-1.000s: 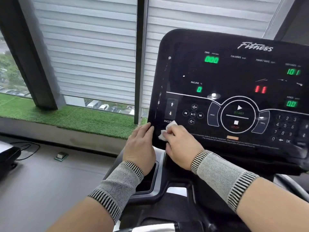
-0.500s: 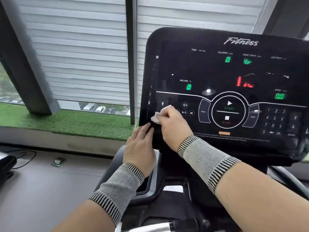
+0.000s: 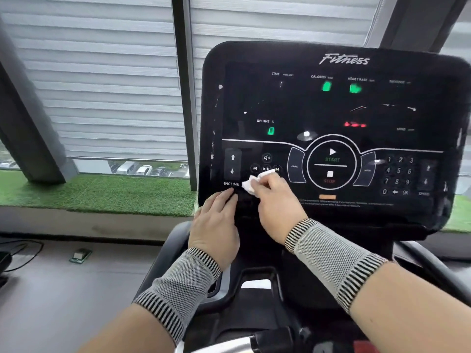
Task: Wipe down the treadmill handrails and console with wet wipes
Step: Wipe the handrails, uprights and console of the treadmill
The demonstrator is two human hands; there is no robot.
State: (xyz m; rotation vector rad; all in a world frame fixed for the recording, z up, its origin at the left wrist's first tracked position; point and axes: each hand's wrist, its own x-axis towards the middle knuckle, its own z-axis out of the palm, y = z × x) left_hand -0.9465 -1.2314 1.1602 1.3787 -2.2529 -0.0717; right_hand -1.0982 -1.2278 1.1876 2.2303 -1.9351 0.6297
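Right hand [image 3: 276,207] is on the console [image 3: 331,118], fingers bunched around a crumpled white wet wipe [image 3: 251,183] and pressing it against the glossy black face, just right of the INCLINE label [image 3: 231,183] and just below the media buttons [image 3: 266,168]. Left hand [image 3: 216,220] lies flat beside it, fingers straight, holding nothing, tips resting at the console's lower left corner right under that INCLINE label, seemingly bracing the panel. So the wipe sits low and left on the console, touching it. This looks like the console step, early in its coverage: only the lower-left patch is under the cloth. Next move, I'd judge, calls for sweeping the wipe rightward across the START/STOP ring [image 3: 331,165] and on toward the number keypad [image 3: 397,174], with light pressure so no button gets triggered on a live display. Handrails appear yet to come; they're barely in view below the console.
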